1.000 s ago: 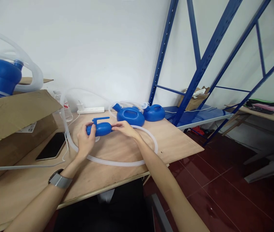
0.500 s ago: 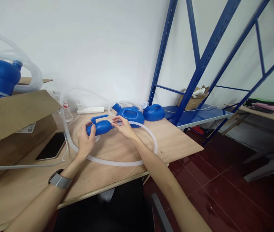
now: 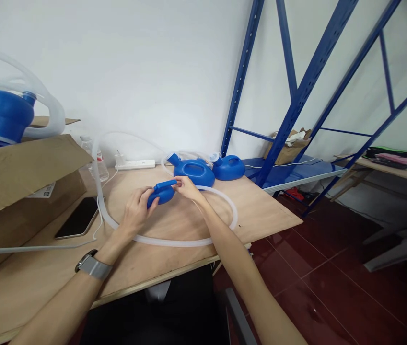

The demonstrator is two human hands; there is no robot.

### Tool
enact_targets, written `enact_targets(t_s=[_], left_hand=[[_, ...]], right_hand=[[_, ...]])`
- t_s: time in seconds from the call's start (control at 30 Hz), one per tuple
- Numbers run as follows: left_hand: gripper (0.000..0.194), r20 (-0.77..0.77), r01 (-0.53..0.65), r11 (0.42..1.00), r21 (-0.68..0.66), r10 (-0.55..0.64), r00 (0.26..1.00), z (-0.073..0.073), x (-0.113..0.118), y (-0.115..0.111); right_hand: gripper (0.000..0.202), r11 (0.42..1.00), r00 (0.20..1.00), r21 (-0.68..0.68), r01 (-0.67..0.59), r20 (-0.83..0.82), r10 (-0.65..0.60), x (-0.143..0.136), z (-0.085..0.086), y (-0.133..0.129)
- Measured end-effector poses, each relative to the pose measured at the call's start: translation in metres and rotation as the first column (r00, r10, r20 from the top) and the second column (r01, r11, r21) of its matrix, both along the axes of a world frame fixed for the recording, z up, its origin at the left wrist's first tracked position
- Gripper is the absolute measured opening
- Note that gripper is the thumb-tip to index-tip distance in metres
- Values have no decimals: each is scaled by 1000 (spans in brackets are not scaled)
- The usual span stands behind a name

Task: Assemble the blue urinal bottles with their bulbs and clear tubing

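Note:
My left hand (image 3: 139, 207) is wrapped round one end of a small blue plastic piece (image 3: 163, 192) with a bar-like handle on its upper side. At the piece's right end, the fingers of my right hand (image 3: 186, 188) are pinched together; the tubing end between them is too small to make out. A long translucent hose (image 3: 174, 243) loops over the wooden table (image 3: 174, 263) around and below both hands. Behind my right hand stand a blue bottle (image 3: 193, 172) with a moulded handle and a second blue bottle (image 3: 229, 168).
At the left, an open cardboard box (image 3: 27, 177) bears a blue container (image 3: 4, 115) and coiled tubing. Also there: a phone (image 3: 77, 218), a plastic bottle (image 3: 98, 165), a white power strip (image 3: 136, 164). Blue shelving (image 3: 289, 115) rises at the right.
My left hand and the blue piece have moved to the right. The piece has turned, its handle now nearer my right fingers. My right hand has shifted slightly right.

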State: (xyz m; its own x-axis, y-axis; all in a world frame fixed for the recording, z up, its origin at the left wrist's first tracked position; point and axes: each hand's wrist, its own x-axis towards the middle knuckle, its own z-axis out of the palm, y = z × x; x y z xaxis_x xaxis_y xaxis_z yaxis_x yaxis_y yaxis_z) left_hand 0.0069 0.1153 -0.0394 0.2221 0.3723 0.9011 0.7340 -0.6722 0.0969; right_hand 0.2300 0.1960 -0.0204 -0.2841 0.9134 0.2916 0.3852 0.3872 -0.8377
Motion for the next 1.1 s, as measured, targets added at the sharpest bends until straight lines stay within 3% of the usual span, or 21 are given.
enact_targets(t_s=[0.17,0.3,0.4,0.53,0.67,0.9,1.1], left_hand=[[29,43,-23,997,-68,26,999,1,0,0],[41,242,-107,964,-242,167,956,12,3,-7],[43,356,-114,931,-348,243,902,21,5,-12],[48,436,-74,886,-458,297,849,26,8,-12],[50,423,-80,875,-477,309,852,27,10,-14],[43,352,-144,939,-312,255,900,22,4,-19],[40,224,-57,986,-160,92,970,13,-3,-12]], right_hand=[[25,1000,1000,-19,7,-14,-8,-1,9,-7],[15,984,997,164,68,24,-73,-5,22,-24],[14,932,991,352,81,70,-112,-5,29,-36],[21,879,986,476,-11,150,-69,-2,28,-43],[26,829,960,550,-103,274,-62,4,24,-41],[33,879,885,383,-283,458,85,18,37,-45],[29,924,680,-1,-382,678,281,17,64,-33]])
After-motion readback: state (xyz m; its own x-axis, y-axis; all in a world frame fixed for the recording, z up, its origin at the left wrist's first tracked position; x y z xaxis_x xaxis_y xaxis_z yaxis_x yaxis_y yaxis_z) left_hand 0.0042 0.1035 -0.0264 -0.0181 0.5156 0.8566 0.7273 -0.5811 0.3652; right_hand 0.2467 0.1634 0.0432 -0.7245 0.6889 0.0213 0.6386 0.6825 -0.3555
